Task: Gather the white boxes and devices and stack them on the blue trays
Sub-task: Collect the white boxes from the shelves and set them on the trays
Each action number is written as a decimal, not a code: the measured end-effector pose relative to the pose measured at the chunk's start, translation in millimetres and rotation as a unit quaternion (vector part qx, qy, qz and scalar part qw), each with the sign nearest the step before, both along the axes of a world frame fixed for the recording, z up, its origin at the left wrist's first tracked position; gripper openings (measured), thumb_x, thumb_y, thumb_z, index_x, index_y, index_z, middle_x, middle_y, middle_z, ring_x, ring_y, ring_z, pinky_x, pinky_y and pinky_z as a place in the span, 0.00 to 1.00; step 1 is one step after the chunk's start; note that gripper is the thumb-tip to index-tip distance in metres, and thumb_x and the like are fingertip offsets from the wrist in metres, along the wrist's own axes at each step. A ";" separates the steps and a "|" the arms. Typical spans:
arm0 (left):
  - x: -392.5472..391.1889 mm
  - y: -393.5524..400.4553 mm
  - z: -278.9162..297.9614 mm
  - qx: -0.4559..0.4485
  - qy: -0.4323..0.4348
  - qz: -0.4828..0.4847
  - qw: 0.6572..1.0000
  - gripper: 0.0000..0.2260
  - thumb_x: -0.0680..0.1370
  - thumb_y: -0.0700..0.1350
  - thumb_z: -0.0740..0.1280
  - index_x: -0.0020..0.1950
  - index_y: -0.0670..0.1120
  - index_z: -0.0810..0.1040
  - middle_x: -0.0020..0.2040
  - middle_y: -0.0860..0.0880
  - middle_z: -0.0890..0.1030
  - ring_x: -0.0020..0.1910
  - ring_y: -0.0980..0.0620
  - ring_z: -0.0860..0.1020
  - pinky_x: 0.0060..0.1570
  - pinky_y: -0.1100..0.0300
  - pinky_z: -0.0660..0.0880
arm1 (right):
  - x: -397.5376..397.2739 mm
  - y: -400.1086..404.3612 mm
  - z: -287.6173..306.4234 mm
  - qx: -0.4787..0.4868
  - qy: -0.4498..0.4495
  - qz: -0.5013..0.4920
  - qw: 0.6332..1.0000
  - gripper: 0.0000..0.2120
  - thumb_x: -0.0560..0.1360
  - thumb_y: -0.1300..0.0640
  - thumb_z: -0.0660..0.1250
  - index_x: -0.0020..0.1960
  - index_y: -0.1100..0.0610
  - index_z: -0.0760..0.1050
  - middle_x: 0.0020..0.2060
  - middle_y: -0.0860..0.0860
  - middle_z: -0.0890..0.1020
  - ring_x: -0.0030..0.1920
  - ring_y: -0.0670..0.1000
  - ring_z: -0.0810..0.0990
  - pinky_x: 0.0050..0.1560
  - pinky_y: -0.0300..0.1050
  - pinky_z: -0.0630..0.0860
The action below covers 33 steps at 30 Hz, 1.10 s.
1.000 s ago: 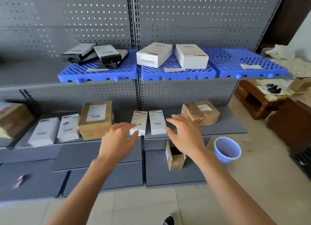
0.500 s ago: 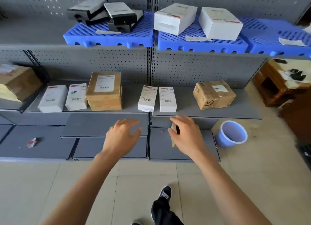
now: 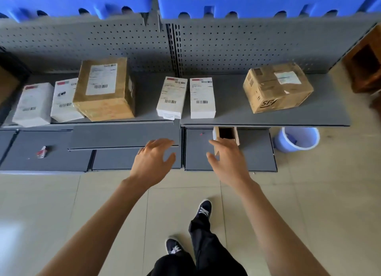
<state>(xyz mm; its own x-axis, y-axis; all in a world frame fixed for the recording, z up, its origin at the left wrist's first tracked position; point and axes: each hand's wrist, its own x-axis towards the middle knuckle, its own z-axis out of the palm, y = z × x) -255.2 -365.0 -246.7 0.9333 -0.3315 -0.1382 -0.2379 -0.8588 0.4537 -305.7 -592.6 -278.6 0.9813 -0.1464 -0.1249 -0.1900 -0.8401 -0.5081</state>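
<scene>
Two slim white cardboard boxes with barcode labels, the left one (image 3: 172,97) and the right one (image 3: 202,97), lie side by side at the front edge of the grey metal shelf (image 3: 268,119). They look light and stiff; take each by its long sides. Your left hand (image 3: 151,162) and right hand (image 3: 227,162) hang below that edge, fingers spread, each grip released and empty, short of the boxes. The blue plastic trays (image 3: 247,5) sit above.
</scene>
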 end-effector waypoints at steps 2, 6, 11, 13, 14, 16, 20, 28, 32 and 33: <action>14.0 -12.6 -4.9 0.001 -0.010 0.002 1.000 0.17 0.80 0.49 0.68 0.69 0.51 0.78 0.69 0.53 0.78 0.69 0.48 0.73 0.65 0.47 0.71 | 12.4 -7.0 -7.3 0.008 0.008 0.003 1.000 0.21 0.80 0.51 0.65 0.71 0.55 0.74 0.69 0.51 0.76 0.70 0.56 0.71 0.63 0.59 0.75; 37.4 -28.1 -19.8 0.000 -0.027 0.010 1.000 0.17 0.80 0.48 0.69 0.68 0.50 0.78 0.69 0.52 0.78 0.69 0.46 0.72 0.65 0.45 0.70 | 37.9 -17.2 -18.2 0.018 0.017 0.005 1.000 0.21 0.80 0.52 0.66 0.72 0.56 0.73 0.71 0.54 0.74 0.72 0.58 0.69 0.67 0.59 0.71; 68.0 -19.3 -43.5 0.033 -0.030 0.011 0.999 0.19 0.80 0.51 0.68 0.71 0.51 0.76 0.73 0.51 0.73 0.73 0.47 0.67 0.67 0.41 0.67 | 69.3 -19.5 -29.9 -0.011 0.023 0.024 0.999 0.24 0.80 0.51 0.65 0.75 0.54 0.69 0.74 0.54 0.69 0.75 0.58 0.64 0.71 0.58 0.65; 87.6 -14.4 -51.5 0.047 -0.037 0.016 0.998 0.20 0.80 0.51 0.68 0.72 0.51 0.74 0.75 0.50 0.71 0.75 0.46 0.65 0.68 0.38 0.67 | 88.9 -17.9 -37.2 -0.023 0.020 0.027 0.999 0.25 0.80 0.50 0.65 0.76 0.53 0.67 0.76 0.53 0.65 0.76 0.58 0.61 0.70 0.60 0.66; 97.9 -13.7 -55.1 0.054 -0.037 0.020 0.998 0.21 0.80 0.52 0.67 0.73 0.52 0.73 0.76 0.49 0.69 0.76 0.46 0.63 0.69 0.37 0.66 | 99.1 -16.9 -40.2 -0.031 0.016 0.025 0.999 0.26 0.80 0.50 0.65 0.76 0.52 0.66 0.77 0.53 0.64 0.77 0.58 0.60 0.70 0.61 0.66; 119.7 -16.5 -62.3 0.069 -0.034 0.020 0.997 0.23 0.80 0.54 0.66 0.75 0.52 0.70 0.78 0.49 0.65 0.78 0.46 0.58 0.71 0.36 0.64 | 119.1 -14.6 -46.1 -0.053 0.009 0.020 0.998 0.28 0.79 0.49 0.65 0.77 0.51 0.64 0.78 0.53 0.61 0.78 0.58 0.58 0.69 0.62 0.66; 160.4 -30.8 -79.9 0.085 -0.015 0.034 0.996 0.31 0.79 0.60 0.65 0.80 0.56 0.60 0.82 0.50 0.55 0.81 0.43 0.49 0.71 0.33 0.60 | 155.5 -11.2 -60.1 -0.048 0.016 -0.009 0.999 0.31 0.79 0.48 0.66 0.78 0.49 0.61 0.80 0.52 0.56 0.79 0.58 0.53 0.71 0.61 0.64; 192.5 -48.7 -112.1 0.106 0.052 0.048 0.992 0.39 0.76 0.71 0.60 0.81 0.61 0.48 0.83 0.51 0.41 0.80 0.38 0.47 0.71 0.33 0.61 | 185.8 1.2 -93.6 -0.054 0.031 -0.016 0.998 0.34 0.79 0.37 0.61 0.81 0.46 0.53 0.82 0.50 0.43 0.81 0.58 0.39 0.72 0.67 0.62; 186.5 -44.2 -119.3 0.096 0.008 0.038 0.995 0.36 0.76 0.69 0.62 0.80 0.59 0.54 0.82 0.49 0.46 0.76 0.39 0.58 0.70 0.36 0.65 | 182.7 4.0 -102.6 -0.048 -0.014 -0.037 0.998 0.33 0.77 0.35 0.63 0.77 0.47 0.61 0.81 0.51 0.50 0.81 0.59 0.44 0.67 0.66 0.70; 184.3 -42.7 -120.4 0.092 0.000 0.035 0.995 0.36 0.75 0.69 0.63 0.79 0.59 0.55 0.82 0.48 0.48 0.75 0.39 0.59 0.69 0.36 0.66 | 182.7 5.1 -103.6 -0.054 -0.025 -0.042 0.997 0.32 0.76 0.34 0.64 0.75 0.47 0.63 0.81 0.52 0.52 0.81 0.60 0.47 0.65 0.66 0.73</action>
